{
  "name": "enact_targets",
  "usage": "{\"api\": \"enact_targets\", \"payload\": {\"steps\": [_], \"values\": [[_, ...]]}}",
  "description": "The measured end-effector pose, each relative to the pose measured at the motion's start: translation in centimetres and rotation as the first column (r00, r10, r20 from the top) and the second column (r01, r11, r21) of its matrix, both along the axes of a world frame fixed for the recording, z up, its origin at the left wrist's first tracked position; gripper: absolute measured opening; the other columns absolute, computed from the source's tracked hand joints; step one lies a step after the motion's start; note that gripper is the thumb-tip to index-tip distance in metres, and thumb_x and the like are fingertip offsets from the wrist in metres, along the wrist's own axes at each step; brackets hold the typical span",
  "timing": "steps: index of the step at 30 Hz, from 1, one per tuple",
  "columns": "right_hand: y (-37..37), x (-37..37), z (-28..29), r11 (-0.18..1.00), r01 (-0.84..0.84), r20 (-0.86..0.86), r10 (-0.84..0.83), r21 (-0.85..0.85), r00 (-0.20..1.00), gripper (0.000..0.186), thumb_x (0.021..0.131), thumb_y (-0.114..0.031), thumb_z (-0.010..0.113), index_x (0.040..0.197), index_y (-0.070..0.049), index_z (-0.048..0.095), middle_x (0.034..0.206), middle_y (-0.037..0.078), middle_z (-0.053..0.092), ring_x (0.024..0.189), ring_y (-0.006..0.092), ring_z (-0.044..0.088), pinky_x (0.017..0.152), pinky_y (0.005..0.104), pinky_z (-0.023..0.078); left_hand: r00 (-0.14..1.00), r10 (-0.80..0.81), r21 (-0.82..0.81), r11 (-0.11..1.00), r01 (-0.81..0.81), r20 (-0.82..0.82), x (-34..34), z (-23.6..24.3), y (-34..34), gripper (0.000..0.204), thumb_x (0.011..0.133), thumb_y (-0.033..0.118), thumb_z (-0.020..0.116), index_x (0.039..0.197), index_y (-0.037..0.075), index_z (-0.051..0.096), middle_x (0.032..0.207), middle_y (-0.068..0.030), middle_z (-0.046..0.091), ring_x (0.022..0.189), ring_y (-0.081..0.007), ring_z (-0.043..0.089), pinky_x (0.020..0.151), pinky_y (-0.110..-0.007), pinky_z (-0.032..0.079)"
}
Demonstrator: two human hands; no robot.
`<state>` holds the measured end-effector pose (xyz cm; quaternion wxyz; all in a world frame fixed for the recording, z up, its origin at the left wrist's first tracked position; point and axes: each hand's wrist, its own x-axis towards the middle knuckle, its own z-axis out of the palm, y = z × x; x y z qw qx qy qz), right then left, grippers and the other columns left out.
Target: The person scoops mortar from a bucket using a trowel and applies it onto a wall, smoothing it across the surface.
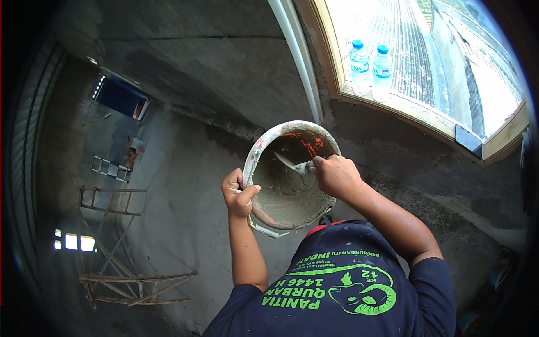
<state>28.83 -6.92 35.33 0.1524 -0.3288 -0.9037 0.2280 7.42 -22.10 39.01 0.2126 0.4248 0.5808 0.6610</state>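
Note:
A mortar-smeared bucket [256,154] is held tilted in front of my chest, its mouth facing up toward me. Orange patches show through the coating on its inner wall. My left hand [240,194] is closed around the left side of the rim, thumb over the edge. Wet grey mortar [289,194] lies inside. Reaching over the right rim, my right hand [338,177] is closed around the handle of a trowel [284,161]. The trowel's blade points left into the bucket; mortar cakes its handle end, and my fingers partly hide the grip.
Two water bottles with blue caps [370,70] stand on the wooden window frame [393,109] at upper right, and a dark flat object [469,140] rests farther along. A white pipe [303,62] runs down the grey wall. At left are wooden scaffolding [135,279] and a ladder [110,168].

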Motion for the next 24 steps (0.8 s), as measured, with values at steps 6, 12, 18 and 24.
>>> {"api": "enact_targets", "payload": {"steps": [6,12,18,24], "values": [[-2.1,0.7,-0.4,0.961,-0.265,0.125,0.274,-0.082,0.954,0.025,0.093,-0.028,0.063,0.090,-0.005,0.070,0.074,0.021,0.069,0.072,0.0411,0.070,0.066,0.0499,0.057,0.999,0.040,0.013,0.999,-0.040,0.017,-0.2,-0.3,-0.4,0.028,0.063,-0.004,0.060,0.066,0.013,0.037,0.064,0.0053,0.045,0.059,-0.0052,0.035,0.056,-0.024,0.028],[-1.6,0.2,-0.5,0.986,-0.159,0.040,0.161,-0.051,0.986,0.022,0.090,-0.024,0.065,0.084,-0.006,0.075,0.075,0.021,0.070,0.073,0.0376,0.072,0.067,0.0475,0.058,1.000,-0.002,0.004,1.000,0.002,-0.030,0.2,-0.2,-1.0,0.029,0.062,-0.003,0.061,0.066,0.013,0.037,0.064,0.0055,0.045,0.059,-0.0048,0.034,0.056,-0.024,0.026],[-1.7,-0.7,0.4,0.950,-0.274,0.229,0.304,-0.152,0.925,0.022,0.089,-0.026,0.066,0.088,-0.007,0.077,0.081,0.020,0.072,0.079,0.0379,0.072,0.071,0.0483,0.058,0.970,-0.050,-0.034,0.998,0.043,-0.238,0.3,0.4,-0.8,0.035,0.060,-0.002,0.063,0.063,0.013,0.032,0.060,0.0071,0.037,0.056,-0.0047,0.029,0.052,-0.027,0.022],[2.7,-0.6,-1.4,0.801,-0.445,0.017,0.493,-0.400,0.870,0.031,0.093,-0.030,0.066,0.090,-0.001,0.076,0.077,0.019,0.071,0.074,0.0337,0.071,0.070,0.0460,0.055,0.967,-0.139,-0.076,0.989,0.125,-0.215,-0.5,-0.3,-0.1,0.035,0.061,-0.002,0.065,0.062,0.012,0.033,0.060,0.0076,0.035,0.057,-0.0045,0.028,0.052,-0.027,0.022]]}}
